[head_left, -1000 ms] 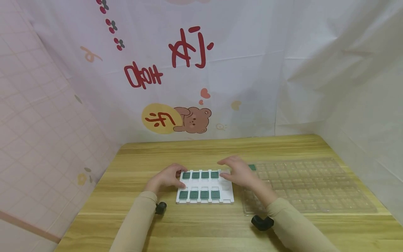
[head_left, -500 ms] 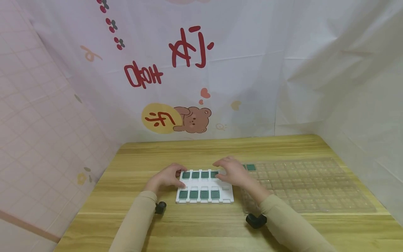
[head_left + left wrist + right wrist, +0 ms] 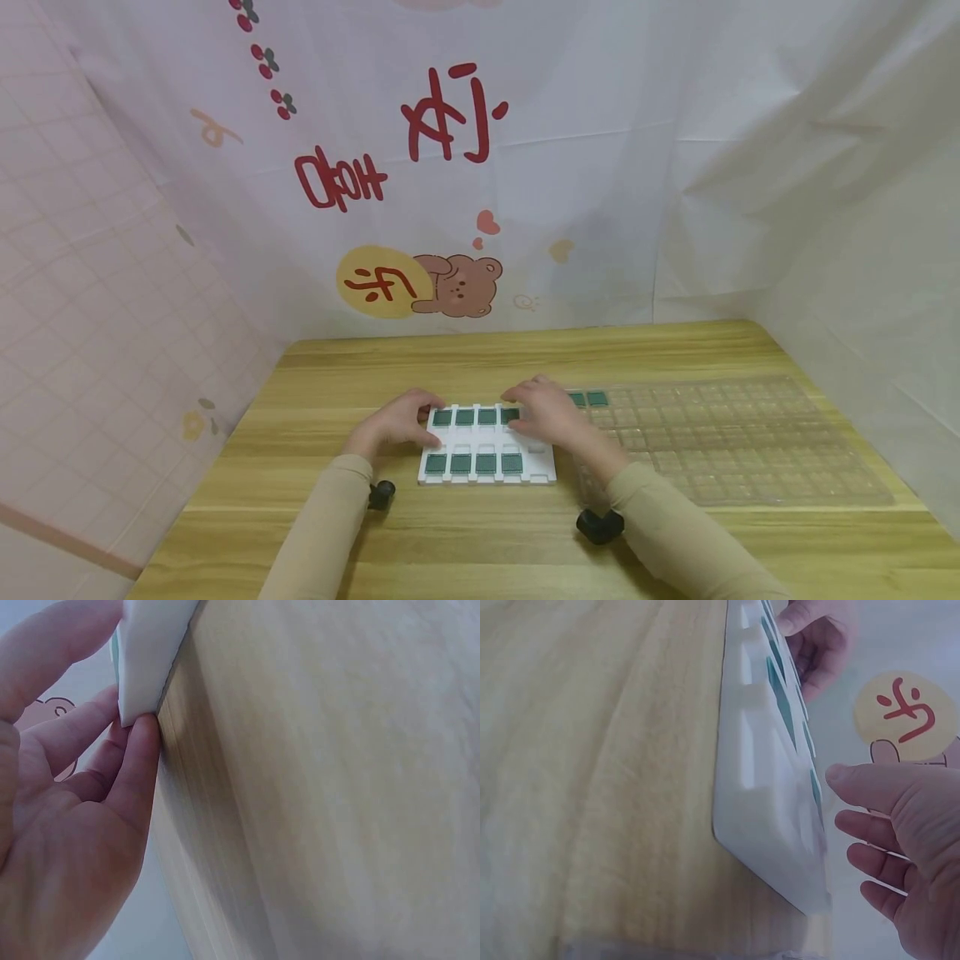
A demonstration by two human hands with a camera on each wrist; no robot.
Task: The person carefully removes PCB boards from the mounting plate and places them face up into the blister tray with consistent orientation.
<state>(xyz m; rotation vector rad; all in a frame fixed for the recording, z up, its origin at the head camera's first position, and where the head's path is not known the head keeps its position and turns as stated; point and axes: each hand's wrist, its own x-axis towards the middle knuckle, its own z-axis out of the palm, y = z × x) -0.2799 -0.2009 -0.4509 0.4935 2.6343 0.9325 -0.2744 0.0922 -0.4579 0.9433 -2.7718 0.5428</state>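
A white slotted tray (image 3: pixel 487 437) lies on the table, bearing two rows of square green chips (image 3: pixel 486 464). My left hand (image 3: pixel 401 421) grips the tray's left end, thumb on the near side and fingers at the far corner. In the left wrist view, fingertips (image 3: pixel 142 724) touch the tray's edge. My right hand (image 3: pixel 547 412) hovers over the tray's back right, thumb and forefinger spread around the last green chip (image 3: pixel 510 415) of the back row. The right wrist view shows its thumb and fingers parted, with nothing visible between them.
To the right lies a large clear plastic tray (image 3: pixel 720 442) with many pockets; two green chips (image 3: pixel 597 398) sit in its far left corner. Black wrist camera mounts (image 3: pixel 600 527) hang beneath the forearms. A printed cloth (image 3: pixel 585 167) stands behind the table.
My right hand has moved left from the white tray's right end to the last chip of the back row, uncovering another chip in the clear tray. My left hand stays put.
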